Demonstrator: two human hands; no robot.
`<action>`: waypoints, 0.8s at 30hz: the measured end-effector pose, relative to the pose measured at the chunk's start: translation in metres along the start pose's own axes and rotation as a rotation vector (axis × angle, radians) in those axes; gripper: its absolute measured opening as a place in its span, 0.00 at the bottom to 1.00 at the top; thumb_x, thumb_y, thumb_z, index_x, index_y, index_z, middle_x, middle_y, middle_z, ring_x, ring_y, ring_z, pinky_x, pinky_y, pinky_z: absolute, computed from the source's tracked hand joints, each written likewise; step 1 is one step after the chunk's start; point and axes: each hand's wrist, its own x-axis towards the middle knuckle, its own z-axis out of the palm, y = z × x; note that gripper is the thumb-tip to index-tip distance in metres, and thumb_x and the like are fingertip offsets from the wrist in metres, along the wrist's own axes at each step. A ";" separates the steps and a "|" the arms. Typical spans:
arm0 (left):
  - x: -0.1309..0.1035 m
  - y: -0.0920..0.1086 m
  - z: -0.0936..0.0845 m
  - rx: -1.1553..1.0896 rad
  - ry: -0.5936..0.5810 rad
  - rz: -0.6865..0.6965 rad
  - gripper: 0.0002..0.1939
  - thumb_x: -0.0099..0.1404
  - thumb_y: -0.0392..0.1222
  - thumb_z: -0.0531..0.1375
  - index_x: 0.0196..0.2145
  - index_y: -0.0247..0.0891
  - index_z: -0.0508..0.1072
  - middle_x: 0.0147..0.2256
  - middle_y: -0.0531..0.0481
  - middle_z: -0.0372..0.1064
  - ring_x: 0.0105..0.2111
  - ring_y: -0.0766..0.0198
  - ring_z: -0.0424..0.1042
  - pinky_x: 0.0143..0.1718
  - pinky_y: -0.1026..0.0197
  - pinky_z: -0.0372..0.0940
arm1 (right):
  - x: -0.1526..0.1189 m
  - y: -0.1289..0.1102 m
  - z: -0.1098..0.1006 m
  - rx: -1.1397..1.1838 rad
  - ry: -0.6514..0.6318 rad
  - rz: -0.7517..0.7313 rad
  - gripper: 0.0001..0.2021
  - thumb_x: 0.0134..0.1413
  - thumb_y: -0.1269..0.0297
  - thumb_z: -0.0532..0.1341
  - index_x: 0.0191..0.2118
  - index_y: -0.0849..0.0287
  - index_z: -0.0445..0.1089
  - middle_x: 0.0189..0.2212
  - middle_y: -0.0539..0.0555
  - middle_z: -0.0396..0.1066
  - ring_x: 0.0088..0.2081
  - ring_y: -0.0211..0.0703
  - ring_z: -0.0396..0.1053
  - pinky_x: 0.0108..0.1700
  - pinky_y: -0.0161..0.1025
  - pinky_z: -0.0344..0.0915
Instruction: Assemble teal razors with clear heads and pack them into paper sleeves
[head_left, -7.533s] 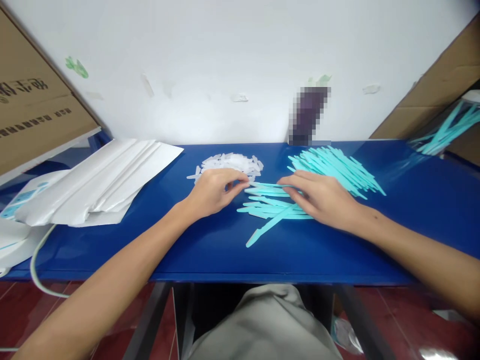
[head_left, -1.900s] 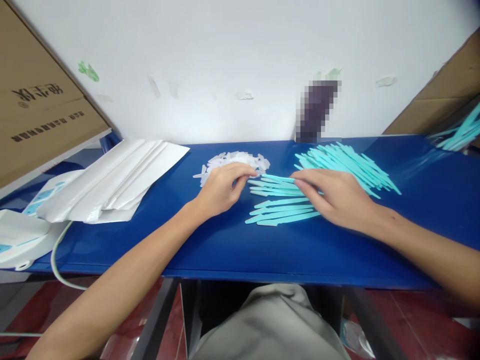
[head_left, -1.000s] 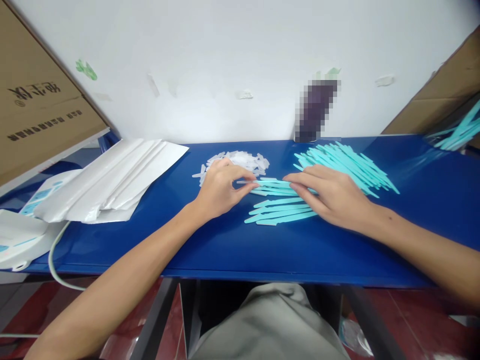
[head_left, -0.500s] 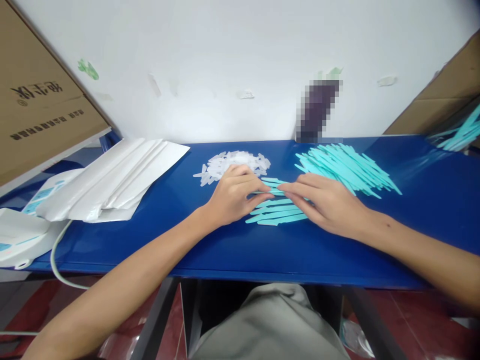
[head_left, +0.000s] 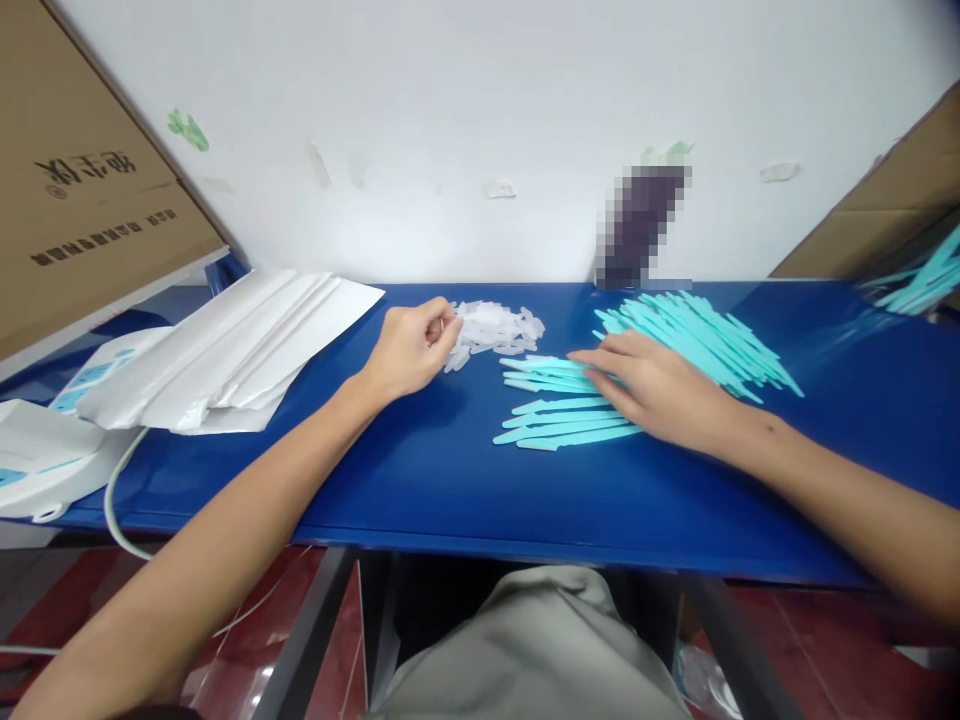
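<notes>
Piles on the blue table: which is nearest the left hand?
The white pile of small pieces, beside the left hand; the turquoise sticks lie nearer the right hand.

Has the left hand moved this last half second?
Yes: the left hand moved left and toward the wall, judged against the pale scrap on it. It was by the front turquoise sticks and is now at the left edge of the white pile.

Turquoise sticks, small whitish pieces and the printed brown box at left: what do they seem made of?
Turquoise sticks: probably plastic, smooth and low-gloss, judging by their uniform colour.
Small whitish pieces: likely plastic, given their milky, seemingly translucent look.
Printed brown box: apparently cardboard, matte, with flat brown panels and dark lettering.
</notes>
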 end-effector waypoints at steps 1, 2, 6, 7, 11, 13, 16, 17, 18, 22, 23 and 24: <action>0.000 -0.004 -0.002 -0.008 -0.013 -0.014 0.14 0.71 0.44 0.58 0.27 0.40 0.65 0.18 0.59 0.55 0.19 0.69 0.55 0.26 0.62 0.53 | 0.000 0.001 0.001 -0.009 -0.006 -0.004 0.21 0.74 0.62 0.50 0.56 0.64 0.77 0.36 0.61 0.74 0.39 0.54 0.71 0.41 0.48 0.68; 0.000 -0.007 -0.003 -0.017 -0.031 -0.029 0.14 0.71 0.45 0.58 0.27 0.39 0.66 0.18 0.59 0.56 0.19 0.69 0.55 0.26 0.62 0.53 | 0.000 0.001 0.001 -0.018 -0.008 -0.007 0.21 0.74 0.62 0.50 0.56 0.64 0.77 0.37 0.61 0.75 0.40 0.54 0.71 0.41 0.48 0.68; 0.000 -0.009 -0.001 0.034 -0.110 -0.036 0.12 0.68 0.48 0.59 0.30 0.38 0.72 0.19 0.58 0.59 0.20 0.67 0.57 0.27 0.61 0.54 | 0.001 -0.001 0.000 -0.054 -0.005 -0.025 0.21 0.74 0.60 0.51 0.57 0.63 0.77 0.41 0.63 0.76 0.43 0.56 0.74 0.44 0.51 0.70; 0.000 -0.006 0.000 0.073 -0.144 -0.001 0.12 0.68 0.47 0.59 0.30 0.38 0.74 0.21 0.56 0.61 0.23 0.65 0.60 0.29 0.61 0.55 | 0.001 -0.001 -0.001 -0.058 0.000 -0.027 0.21 0.74 0.60 0.51 0.57 0.62 0.76 0.43 0.64 0.77 0.43 0.56 0.74 0.43 0.51 0.71; -0.001 0.007 0.005 0.215 -0.289 0.183 0.18 0.71 0.44 0.56 0.23 0.38 0.73 0.23 0.49 0.68 0.29 0.59 0.63 0.38 0.55 0.58 | 0.002 -0.006 -0.004 0.003 0.006 -0.050 0.20 0.74 0.60 0.52 0.57 0.61 0.77 0.49 0.65 0.78 0.47 0.57 0.76 0.44 0.52 0.74; -0.003 0.013 0.009 0.210 -0.337 0.192 0.23 0.74 0.44 0.53 0.20 0.38 0.68 0.19 0.51 0.64 0.25 0.62 0.61 0.37 0.55 0.58 | 0.003 -0.008 -0.005 0.050 -0.025 -0.095 0.20 0.73 0.62 0.52 0.57 0.60 0.77 0.52 0.65 0.78 0.49 0.57 0.77 0.46 0.53 0.75; -0.005 0.017 0.016 0.176 -0.367 0.154 0.20 0.77 0.43 0.50 0.31 0.37 0.76 0.23 0.51 0.67 0.23 0.62 0.63 0.34 0.57 0.60 | 0.002 -0.009 -0.005 0.065 -0.073 -0.139 0.20 0.73 0.65 0.51 0.57 0.60 0.77 0.55 0.65 0.77 0.51 0.56 0.78 0.48 0.52 0.76; -0.006 0.017 0.018 0.191 -0.369 0.162 0.18 0.77 0.43 0.50 0.40 0.36 0.78 0.27 0.48 0.71 0.27 0.60 0.67 0.35 0.57 0.62 | 0.002 -0.008 -0.005 0.064 -0.083 -0.142 0.20 0.73 0.66 0.51 0.57 0.60 0.77 0.56 0.65 0.77 0.51 0.56 0.78 0.48 0.52 0.76; -0.006 0.016 0.020 0.221 -0.375 0.182 0.18 0.77 0.42 0.50 0.48 0.34 0.78 0.33 0.45 0.73 0.32 0.58 0.70 0.38 0.56 0.64 | 0.001 -0.007 -0.005 0.064 -0.089 -0.144 0.20 0.73 0.66 0.51 0.57 0.61 0.78 0.55 0.65 0.77 0.51 0.56 0.78 0.47 0.52 0.77; -0.005 0.016 0.024 0.365 -0.474 0.259 0.23 0.75 0.37 0.49 0.62 0.40 0.75 0.49 0.37 0.68 0.46 0.49 0.69 0.48 0.48 0.64 | -0.001 -0.001 -0.008 0.045 -0.100 -0.138 0.19 0.72 0.66 0.51 0.55 0.60 0.79 0.53 0.63 0.79 0.46 0.54 0.80 0.42 0.49 0.78; -0.005 0.017 0.024 0.381 -0.493 0.256 0.24 0.75 0.36 0.49 0.63 0.43 0.74 0.51 0.36 0.66 0.47 0.48 0.68 0.49 0.46 0.63 | -0.001 0.000 -0.008 0.037 -0.099 -0.137 0.19 0.72 0.66 0.52 0.54 0.59 0.80 0.52 0.63 0.79 0.46 0.53 0.81 0.42 0.48 0.78; -0.005 0.018 0.025 0.390 -0.507 0.249 0.26 0.75 0.35 0.49 0.65 0.46 0.72 0.52 0.36 0.65 0.48 0.48 0.67 0.49 0.46 0.63 | -0.001 0.001 -0.009 0.033 -0.097 -0.140 0.19 0.72 0.67 0.52 0.53 0.58 0.80 0.52 0.62 0.79 0.45 0.52 0.81 0.41 0.47 0.78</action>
